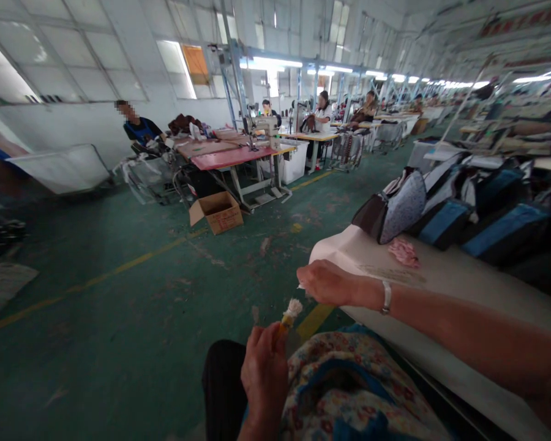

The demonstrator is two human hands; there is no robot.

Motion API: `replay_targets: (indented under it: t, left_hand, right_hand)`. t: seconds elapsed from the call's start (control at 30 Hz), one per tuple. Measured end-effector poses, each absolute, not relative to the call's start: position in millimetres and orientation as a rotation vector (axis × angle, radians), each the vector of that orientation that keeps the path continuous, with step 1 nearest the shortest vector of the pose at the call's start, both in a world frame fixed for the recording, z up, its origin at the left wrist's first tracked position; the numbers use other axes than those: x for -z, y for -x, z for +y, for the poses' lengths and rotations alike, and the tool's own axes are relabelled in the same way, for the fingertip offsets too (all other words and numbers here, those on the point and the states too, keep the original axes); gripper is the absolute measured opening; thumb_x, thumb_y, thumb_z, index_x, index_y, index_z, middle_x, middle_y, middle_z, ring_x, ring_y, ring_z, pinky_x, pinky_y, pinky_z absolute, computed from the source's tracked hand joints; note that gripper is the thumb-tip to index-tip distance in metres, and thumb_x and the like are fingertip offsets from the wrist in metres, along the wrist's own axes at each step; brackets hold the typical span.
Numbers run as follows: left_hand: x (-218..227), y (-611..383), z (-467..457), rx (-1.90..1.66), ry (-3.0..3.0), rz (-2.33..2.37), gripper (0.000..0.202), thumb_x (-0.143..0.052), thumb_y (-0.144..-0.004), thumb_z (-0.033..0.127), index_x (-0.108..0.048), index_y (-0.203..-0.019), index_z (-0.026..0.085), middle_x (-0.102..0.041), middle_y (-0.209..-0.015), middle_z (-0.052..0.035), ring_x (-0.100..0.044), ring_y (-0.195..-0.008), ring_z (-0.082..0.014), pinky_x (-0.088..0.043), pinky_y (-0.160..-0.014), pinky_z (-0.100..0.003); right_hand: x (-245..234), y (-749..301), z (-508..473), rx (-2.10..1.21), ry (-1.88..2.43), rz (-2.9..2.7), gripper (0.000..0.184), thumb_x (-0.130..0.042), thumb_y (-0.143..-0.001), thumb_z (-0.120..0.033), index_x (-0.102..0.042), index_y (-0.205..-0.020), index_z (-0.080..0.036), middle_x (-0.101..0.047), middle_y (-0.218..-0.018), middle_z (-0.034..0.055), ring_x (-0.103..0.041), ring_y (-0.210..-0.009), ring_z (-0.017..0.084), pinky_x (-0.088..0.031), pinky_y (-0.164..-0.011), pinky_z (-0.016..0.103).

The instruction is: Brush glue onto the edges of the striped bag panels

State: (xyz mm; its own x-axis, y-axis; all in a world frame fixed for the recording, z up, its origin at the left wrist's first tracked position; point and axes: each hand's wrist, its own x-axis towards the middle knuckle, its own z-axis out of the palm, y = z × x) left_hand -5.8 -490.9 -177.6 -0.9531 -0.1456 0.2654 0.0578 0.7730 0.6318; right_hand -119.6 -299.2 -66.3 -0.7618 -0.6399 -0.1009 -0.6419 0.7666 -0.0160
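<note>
My left hand (264, 373) is low in the view, in front of my lap, and shut around a small brush (290, 311) with whitish bristles and a yellow ferrule. My right hand (326, 283) reaches in from the right above a long white-covered work table (445, 300). Its fingertips pinch a small white scrap (300, 286), and a silver wristband (386, 297) circles that wrist. A crumpled pink fabric piece (404, 252) lies on the table, beyond my right hand. A floral garment with blue trim (349, 386) covers my lap.
Several blue and grey bags (445, 205) are piled along the far side of the white table. A cardboard box (215, 212) stands on the green floor, and co-workers sit at sewing machine tables (229, 158) beyond it.
</note>
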Motion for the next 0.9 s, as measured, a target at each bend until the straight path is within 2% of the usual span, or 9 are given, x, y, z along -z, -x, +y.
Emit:
replay_targets:
  t: [0.13, 0.27, 0.37, 0.43, 0.63, 0.8, 0.9]
  left_hand:
    - [175.2, 4.4, -490.4, 0.824, -0.053, -2.684, 0.02, -0.053, -0.093, 0.034, -0.067, -0.105, 0.029, -0.062, -0.087, 0.0014, -0.061, -0.079, -0.0133, -0.041, -0.061, -0.021]
    - [170.5, 4.1, -494.2, 0.674, 0.033, -2.61, 0.019, -0.052, -0.094, 0.03, -0.067, -0.105, 0.027, -0.061, -0.085, 0.0004, -0.06, -0.081, -0.0145, -0.041, -0.063, -0.022]
    - [169.6, 4.9, -498.0, 0.573, 0.101, -2.572, 0.018, -0.053, -0.093, 0.029, -0.067, -0.105, 0.025, -0.061, -0.084, -0.0003, -0.058, -0.081, -0.0155, -0.041, -0.065, -0.024]
    - [170.5, 5.9, -499.4, 0.519, 0.118, -2.566, 0.019, -0.053, -0.093, 0.028, -0.067, -0.105, 0.025, -0.061, -0.084, -0.0008, -0.058, -0.081, -0.0161, -0.041, -0.066, -0.024]
    - [169.3, 7.3, -502.1, 0.321, 0.209, -2.51, 0.017, -0.054, -0.093, 0.027, -0.067, -0.104, 0.024, -0.06, -0.08, -0.0019, -0.055, -0.076, -0.0181, -0.039, -0.069, -0.028]
    - [166.0, 4.8, -506.2, 0.249, 0.257, -2.39, 0.013, -0.057, -0.092, 0.026, -0.067, -0.1, 0.023, -0.061, -0.077, -0.0013, -0.054, -0.073, -0.0178, -0.037, -0.069, -0.029]
    - [166.3, 3.6, -507.7, 0.195, 0.261, -2.395, 0.013, -0.058, -0.091, 0.024, -0.067, -0.101, 0.023, -0.061, -0.077, -0.0011, -0.054, -0.072, -0.0176, -0.037, -0.068, -0.029]
  right_hand:
    - [68.9, 105.6, -310.2, -0.012, 1.131, 2.772, 0.01, -0.056, -0.085, -0.019, -0.065, -0.09, -0.017, -0.072, -0.082, 0.0085, -0.071, -0.081, 0.027, -0.045, -0.063, 0.027]
    - [77.8, 114.9, -305.1, -0.057, 1.039, 2.789, 0.012, -0.059, -0.079, -0.01, -0.067, -0.087, -0.014, -0.072, -0.081, 0.0135, -0.071, -0.08, 0.028, -0.045, -0.063, 0.028]
    - [69.6, 118.9, -294.7, -0.071, 0.979, 2.848, 0.014, -0.053, -0.085, -0.011, -0.066, -0.092, -0.01, -0.071, -0.083, 0.0176, -0.07, -0.081, 0.03, -0.047, -0.065, 0.03]
    - [60.9, 112.2, -295.4, -0.053, 1.023, 2.846, 0.016, -0.051, -0.089, -0.016, -0.065, -0.094, -0.012, -0.071, -0.085, 0.0163, -0.07, -0.083, 0.029, -0.047, -0.068, 0.03]
    - [66.6, 98.9, -316.1, -0.002, 1.125, 2.757, 0.013, -0.059, -0.082, -0.014, -0.065, -0.092, -0.017, -0.073, -0.085, 0.0099, -0.071, -0.083, 0.027, -0.047, -0.067, 0.028]
    - [74.7, 121.0, -293.9, -0.071, 0.963, 2.854, 0.015, -0.054, -0.083, -0.007, -0.065, -0.092, -0.009, -0.071, -0.087, 0.019, -0.07, -0.086, 0.031, -0.047, -0.068, 0.031]
    - [62.7, 115.9, -290.5, -0.055, 1.0, 2.852, 0.014, -0.052, -0.087, -0.013, -0.065, -0.093, -0.01, -0.071, -0.086, 0.0173, -0.07, -0.083, 0.031, -0.046, -0.068, 0.031]
